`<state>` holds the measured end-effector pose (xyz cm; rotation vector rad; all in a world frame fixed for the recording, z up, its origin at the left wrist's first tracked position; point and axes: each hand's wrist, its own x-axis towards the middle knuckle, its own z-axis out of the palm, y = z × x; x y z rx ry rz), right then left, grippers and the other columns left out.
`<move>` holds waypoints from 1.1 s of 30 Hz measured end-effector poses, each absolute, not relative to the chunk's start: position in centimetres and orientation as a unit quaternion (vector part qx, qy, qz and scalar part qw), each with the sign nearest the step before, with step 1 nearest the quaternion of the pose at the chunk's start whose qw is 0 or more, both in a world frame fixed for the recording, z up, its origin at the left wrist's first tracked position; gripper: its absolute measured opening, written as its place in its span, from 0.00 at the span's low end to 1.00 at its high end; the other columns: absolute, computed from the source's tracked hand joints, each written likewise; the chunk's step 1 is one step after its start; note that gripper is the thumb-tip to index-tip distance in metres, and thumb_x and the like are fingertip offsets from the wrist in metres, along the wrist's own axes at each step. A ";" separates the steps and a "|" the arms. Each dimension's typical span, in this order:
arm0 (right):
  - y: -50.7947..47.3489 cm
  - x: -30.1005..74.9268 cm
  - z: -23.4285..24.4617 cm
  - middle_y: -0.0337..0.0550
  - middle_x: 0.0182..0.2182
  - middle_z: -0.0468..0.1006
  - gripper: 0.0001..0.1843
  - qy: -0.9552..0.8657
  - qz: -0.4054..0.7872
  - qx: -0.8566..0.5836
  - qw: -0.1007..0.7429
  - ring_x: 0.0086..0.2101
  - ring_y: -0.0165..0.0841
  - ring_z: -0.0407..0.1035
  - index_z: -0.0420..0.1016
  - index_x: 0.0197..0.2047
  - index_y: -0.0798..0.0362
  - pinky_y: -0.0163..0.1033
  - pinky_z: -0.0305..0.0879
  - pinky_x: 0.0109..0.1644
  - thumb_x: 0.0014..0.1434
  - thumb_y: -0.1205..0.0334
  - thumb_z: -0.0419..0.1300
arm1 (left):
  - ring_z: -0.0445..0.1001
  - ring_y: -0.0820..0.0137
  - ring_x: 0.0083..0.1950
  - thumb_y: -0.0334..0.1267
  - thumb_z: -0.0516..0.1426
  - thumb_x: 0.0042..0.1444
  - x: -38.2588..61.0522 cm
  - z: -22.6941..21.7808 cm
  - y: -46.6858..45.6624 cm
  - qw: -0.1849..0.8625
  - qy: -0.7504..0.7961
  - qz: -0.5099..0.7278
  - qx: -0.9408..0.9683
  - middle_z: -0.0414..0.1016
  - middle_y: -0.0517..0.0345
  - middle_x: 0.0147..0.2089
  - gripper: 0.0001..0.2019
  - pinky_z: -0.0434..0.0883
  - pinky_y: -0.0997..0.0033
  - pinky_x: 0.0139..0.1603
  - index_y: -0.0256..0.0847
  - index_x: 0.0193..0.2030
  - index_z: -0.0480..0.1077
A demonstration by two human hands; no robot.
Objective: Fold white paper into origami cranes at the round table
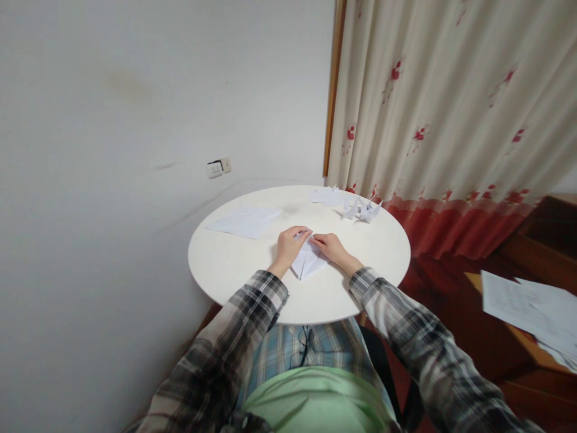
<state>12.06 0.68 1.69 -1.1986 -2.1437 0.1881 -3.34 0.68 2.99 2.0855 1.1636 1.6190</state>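
Note:
On the white round table (252, 270) lies a folded piece of white paper (308, 261), its point towards me and a crease line running down its middle. My left hand (291, 245) pinches the paper's far left edge between thumb and fingers. From the other side, my right hand (332, 248) has its fingers closed on the far right part, close to the left fingertips. The far end of the paper is partly hidden under my fingers.
A flat white sheet (246, 221) lies at the table's left. Folded paper figures (361, 209) stand at the back right, beside more paper (325, 196). A wall (135, 180) borders the left; a curtain (433, 120) hangs behind. Papers (527, 307) rest on furniture at right.

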 end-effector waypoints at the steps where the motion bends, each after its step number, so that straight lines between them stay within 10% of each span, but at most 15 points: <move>1: 0.7 12.0 1.7 0.37 0.19 0.69 0.18 -0.821 0.072 -0.458 0.332 0.22 0.25 0.57 0.70 0.25 0.55 0.31 0.48 0.29 0.60 0.55 0.48 | 0.74 0.70 0.36 0.40 0.57 0.49 -3.3 3.1 0.6 0.125 0.400 0.561 0.714 0.77 0.57 0.34 0.07 0.69 0.71 0.41 0.39 0.31 0.74; 33: 0.3 11.9 2.2 0.37 0.20 0.70 0.19 -0.812 0.117 -0.464 0.334 0.23 0.25 0.57 0.72 0.27 0.55 0.30 0.49 0.29 0.61 0.55 0.47 | 0.73 0.70 0.40 0.38 0.57 0.50 -3.6 3.5 0.1 0.121 0.430 0.483 0.753 0.76 0.58 0.38 0.08 0.66 0.71 0.45 0.41 0.37 0.72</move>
